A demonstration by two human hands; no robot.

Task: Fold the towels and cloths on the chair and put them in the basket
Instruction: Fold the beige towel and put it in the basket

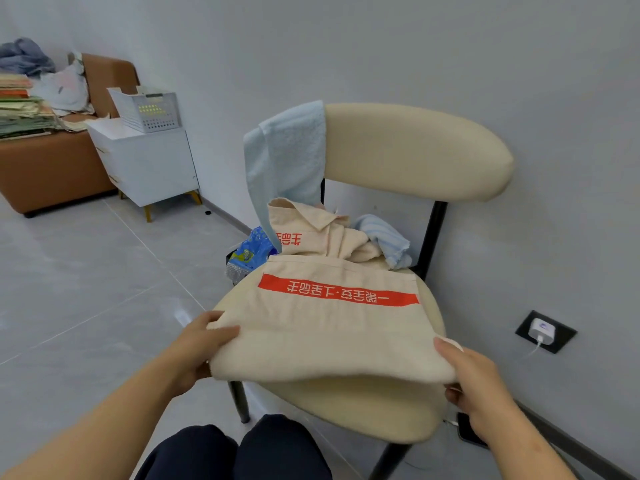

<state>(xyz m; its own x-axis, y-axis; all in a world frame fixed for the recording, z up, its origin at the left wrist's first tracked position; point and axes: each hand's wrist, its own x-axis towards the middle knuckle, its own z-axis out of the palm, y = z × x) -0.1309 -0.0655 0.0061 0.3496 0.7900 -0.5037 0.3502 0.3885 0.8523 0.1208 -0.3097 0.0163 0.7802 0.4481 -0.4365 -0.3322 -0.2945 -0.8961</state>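
A: Surface, please.
B: Cream padded chair (pixel 363 407) with black legs, standing on pale grey floor tiles (pixel 86 271) against a grey wall (pixel 415 46).

A: Task item?
B: A cream cloth (pixel 332 323) with a red printed band lies spread over the seat, its near edge lifted off the cushion.

A: Hands?
B: The left hand (pixel 197 351) pinches the near edge at 9 o'clock of the cloth, thumb on top and fingers underneath. The right hand (pixel 474 379) holds the near corner at 3 o'clock the same way.

A: Other cloths?
B: At 12 o'clock of the seat there is a second cream cloth (pixel 322 233), crumpled, with a striped blue cloth (pixel 384 237) touching its right side. A light blue towel (pixel 287 157) hangs over the left end of the backrest.

A: Basket?
B: White, perforated — the basket (pixel 149 110) sits at 10 o'clock of the view, well apart from the chair, on a white cabinet (pixel 149 164) beside a brown sofa (pixel 52 168).

A: Anything else?
B: A wall socket (pixel 545 330) with a white charger, at 3 o'clock, and a blue packet (pixel 251 252) just behind the seat's left edge.
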